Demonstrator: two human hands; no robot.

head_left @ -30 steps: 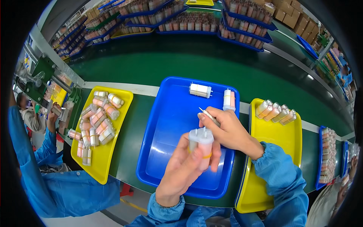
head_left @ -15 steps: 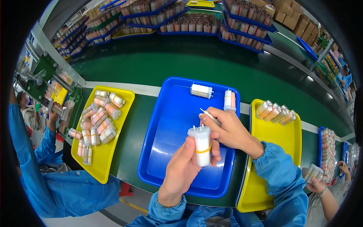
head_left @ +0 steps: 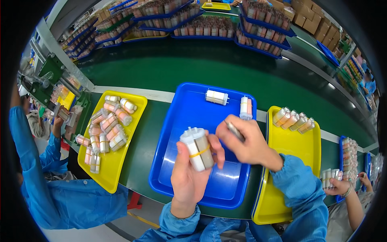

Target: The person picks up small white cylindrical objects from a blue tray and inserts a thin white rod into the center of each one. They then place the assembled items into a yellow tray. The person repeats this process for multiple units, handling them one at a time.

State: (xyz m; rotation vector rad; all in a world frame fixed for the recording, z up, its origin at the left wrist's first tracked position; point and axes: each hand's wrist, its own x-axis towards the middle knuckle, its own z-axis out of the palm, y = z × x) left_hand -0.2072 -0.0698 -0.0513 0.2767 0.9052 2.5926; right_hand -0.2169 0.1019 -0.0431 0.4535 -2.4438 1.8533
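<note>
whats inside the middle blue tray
Near the far edge, the blue tray holds a mostly white tube cluster lying on its side and a white and pink cluster. The left hand, held cluster and right hand cover part of its floor; what lies there is hidden.

The clustered plastic cylinder bundle (head_left: 196, 140) in the left hand (head_left: 188, 179) pairs a white cap with white and grey sides, ringed by a yellow band. A slim grey tool (head_left: 235, 131) is in the right hand (head_left: 250, 143). Solid blue colours the rectangular plastic tray (head_left: 181, 117) midway along the dark green table (head_left: 139, 165), whose far edge bears a white strip (head_left: 155, 95). Toward the table's left edge, a plain yellow plastic tray (head_left: 108, 173) carries pink, white and grey cylinders (head_left: 108, 122). Both cloth sleeves (head_left: 300, 181) are bright blue.
</note>
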